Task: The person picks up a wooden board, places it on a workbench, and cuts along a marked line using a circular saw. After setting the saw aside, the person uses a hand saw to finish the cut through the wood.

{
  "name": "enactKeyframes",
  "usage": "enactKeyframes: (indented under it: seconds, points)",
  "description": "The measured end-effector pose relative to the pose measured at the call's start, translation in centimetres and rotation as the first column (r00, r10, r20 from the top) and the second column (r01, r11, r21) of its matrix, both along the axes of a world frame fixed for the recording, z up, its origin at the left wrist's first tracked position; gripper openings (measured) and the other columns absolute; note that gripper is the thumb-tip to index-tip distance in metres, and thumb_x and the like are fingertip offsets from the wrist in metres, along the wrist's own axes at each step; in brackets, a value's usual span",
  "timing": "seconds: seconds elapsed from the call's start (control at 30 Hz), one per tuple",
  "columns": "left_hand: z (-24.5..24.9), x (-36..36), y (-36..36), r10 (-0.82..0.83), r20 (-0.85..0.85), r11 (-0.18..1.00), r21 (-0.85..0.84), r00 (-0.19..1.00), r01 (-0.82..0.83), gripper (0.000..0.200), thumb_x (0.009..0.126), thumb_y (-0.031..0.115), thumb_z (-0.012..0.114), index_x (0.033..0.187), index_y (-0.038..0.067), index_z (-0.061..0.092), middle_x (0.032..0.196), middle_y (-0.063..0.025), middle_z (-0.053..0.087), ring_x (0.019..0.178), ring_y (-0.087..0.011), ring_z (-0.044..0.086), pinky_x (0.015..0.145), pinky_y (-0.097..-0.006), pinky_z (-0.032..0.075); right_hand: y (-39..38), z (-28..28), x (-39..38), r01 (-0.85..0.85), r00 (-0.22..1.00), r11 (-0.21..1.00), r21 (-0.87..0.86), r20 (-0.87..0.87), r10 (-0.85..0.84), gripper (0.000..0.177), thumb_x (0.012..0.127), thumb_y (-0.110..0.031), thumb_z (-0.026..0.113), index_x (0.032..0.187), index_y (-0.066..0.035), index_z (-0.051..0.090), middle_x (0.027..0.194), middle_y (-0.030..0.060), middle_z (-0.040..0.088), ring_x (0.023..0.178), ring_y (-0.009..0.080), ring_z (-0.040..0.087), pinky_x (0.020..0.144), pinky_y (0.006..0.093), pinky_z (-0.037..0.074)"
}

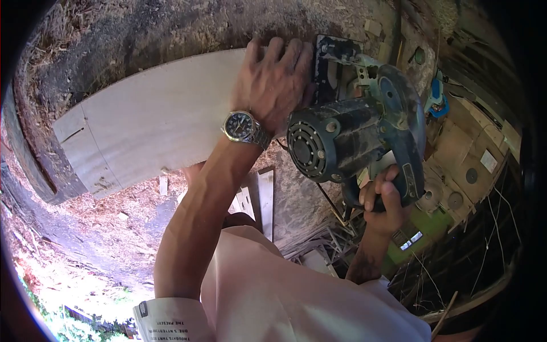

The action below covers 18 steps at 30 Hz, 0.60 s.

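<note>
A pale wooden board (pixel 154 114) with one curved long edge lies on a dark, worn bench (pixel 137 43). A thin line crosses the board near its left end. My left hand (pixel 273 82), with a metal-band wristwatch (pixel 239 126) on the wrist, presses on the board's right part, its fingers bent at the far edge. Just right of it is a dusty circular saw (pixel 347 137), its base plate (pixel 329 74) beside my fingers. My right hand (pixel 386 196) wraps around the saw's rear handle. The saw body hides the blade and the board's right end.
Wood shavings (pixel 108 239) cover the ground at the left. Narrow wood strips (pixel 265 199) lie below the board. On the right are a blue object (pixel 437 100), brown sheets (pixel 467 142) with round discs, and thin hanging wires (pixel 484 256).
</note>
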<state>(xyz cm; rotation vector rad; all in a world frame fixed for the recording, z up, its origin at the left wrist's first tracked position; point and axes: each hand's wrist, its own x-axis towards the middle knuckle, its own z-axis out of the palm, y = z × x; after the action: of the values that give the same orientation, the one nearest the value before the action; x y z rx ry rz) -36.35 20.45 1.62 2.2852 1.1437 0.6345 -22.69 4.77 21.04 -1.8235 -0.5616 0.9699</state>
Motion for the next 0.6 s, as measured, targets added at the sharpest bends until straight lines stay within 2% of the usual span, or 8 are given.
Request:
enactKeyframes:
  seconds: [0.07, 0.17, 0.27, 0.33, 0.43, 0.6]
  points:
    - [0.1, 0.0, 0.0, 0.005, -0.017, 1.000, -0.006, 1.000, -0.005, 0.055, 0.087, 0.037, 0.065, 0.132, 0.007, 0.057, 0.126, -0.0055, 0.061, 0.115, -0.0221, 0.054, 0.105, -0.0449, 0.038, 0.0, -0.1, 0.2, -0.010, 1.000, 1.000, -0.002, -0.007, 0.010, 0.041, 0.083, 0.008, 0.054, 0.123, 0.004, 0.046, 0.093, 0.0125, 0.054, 0.049, 0.0142, 0.050, 0.048, 0.0311, 0.049]
    - [0.3, 0.0, 0.1, 0.009, -0.060, 1.000, -0.012, 0.998, -0.009, 0.055, 0.089, 0.041, 0.066, 0.134, 0.010, 0.056, 0.129, -0.0039, 0.060, 0.117, -0.0211, 0.055, 0.102, -0.0429, 0.040, 1.3, 0.0, -0.8, 0.006, 0.996, 1.000, -0.025, 0.091, -0.003, 0.025, 0.088, -0.003, 0.053, 0.112, 0.004, 0.048, 0.081, 0.0118, 0.054, 0.045, 0.0152, 0.050, 0.050, 0.0322, 0.050]
    - [0.1, 0.1, 0.1, 0.009, -0.032, 1.000, -0.008, 0.999, -0.009, 0.052, 0.091, 0.039, 0.063, 0.133, 0.009, 0.057, 0.127, -0.0043, 0.061, 0.115, -0.0213, 0.054, 0.102, -0.0430, 0.040, 1.1, -0.2, -0.2, 0.012, 1.000, 1.000, 0.010, 0.013, -0.012, 0.039, 0.083, 0.008, 0.054, 0.121, 0.004, 0.046, 0.091, 0.0130, 0.054, 0.049, 0.0141, 0.050, 0.047, 0.0308, 0.048]
    - [-0.1, 0.1, 0.2, 0.013, 0.005, 1.000, 0.006, 1.000, -0.013, 0.049, 0.091, 0.035, 0.062, 0.131, 0.005, 0.058, 0.122, -0.0051, 0.061, 0.110, -0.0217, 0.054, 0.101, -0.0430, 0.040, 1.5, -0.3, -0.4, 0.024, 1.000, 0.999, 0.027, 0.016, -0.025, 0.040, 0.083, 0.008, 0.054, 0.121, 0.004, 0.046, 0.090, 0.0131, 0.054, 0.049, 0.0142, 0.050, 0.047, 0.0306, 0.048]
    - [0.3, 0.0, 0.4, -0.015, -0.029, 0.997, -0.076, 0.999, 0.012, 0.053, 0.092, 0.039, 0.062, 0.136, 0.010, 0.055, 0.132, -0.0056, 0.060, 0.118, -0.0231, 0.055, 0.101, -0.0444, 0.040, 1.8, -0.3, -0.2, 0.003, 1.000, 1.000, 0.025, 0.012, -0.003, 0.041, 0.083, 0.007, 0.055, 0.122, 0.004, 0.045, 0.089, 0.0133, 0.053, 0.049, 0.0144, 0.049, 0.046, 0.0301, 0.047]
    - [0.4, -0.1, 0.6, -0.035, -0.009, 0.992, -0.122, 0.999, 0.034, 0.055, 0.092, 0.038, 0.060, 0.139, 0.009, 0.053, 0.135, -0.0084, 0.059, 0.120, -0.0253, 0.054, 0.103, -0.0460, 0.039, 2.7, -0.5, -0.5, 0.039, 0.999, 0.998, 0.043, 0.015, -0.039, 0.039, 0.082, 0.007, 0.055, 0.120, 0.005, 0.044, 0.086, 0.0133, 0.053, 0.048, 0.0142, 0.048, 0.046, 0.0293, 0.046]
